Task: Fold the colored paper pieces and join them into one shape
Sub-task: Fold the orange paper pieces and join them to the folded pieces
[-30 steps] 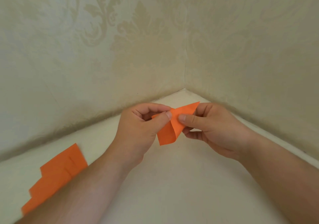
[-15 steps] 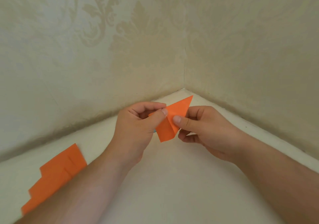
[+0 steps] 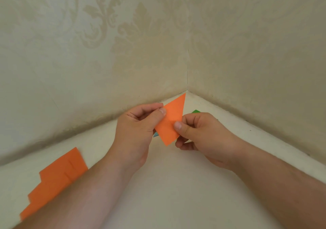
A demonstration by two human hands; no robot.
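Observation:
A folded orange paper piece (image 3: 172,119) with a pointed tip stands nearly upright in the air above the table corner. My left hand (image 3: 139,129) pinches its left edge between thumb and curled fingers. My right hand (image 3: 199,135) pinches its lower right edge with the thumb on top. A stack of several flat orange paper pieces (image 3: 54,181) lies on the white table at the lower left, partly under my left forearm. A green paper corner (image 3: 195,111) peeks out behind my right hand, and a blue paper sliver (image 3: 155,134) shows below my left hand.
The white table (image 3: 167,193) fits into a corner formed by two walls with pale patterned wallpaper (image 3: 123,43). Both walls stand close behind my hands.
The orange piece has turned more upright, its tip rising toward the wall corner, and now looks flatter. My hands shifted slightly with it. The green corner has come into view.

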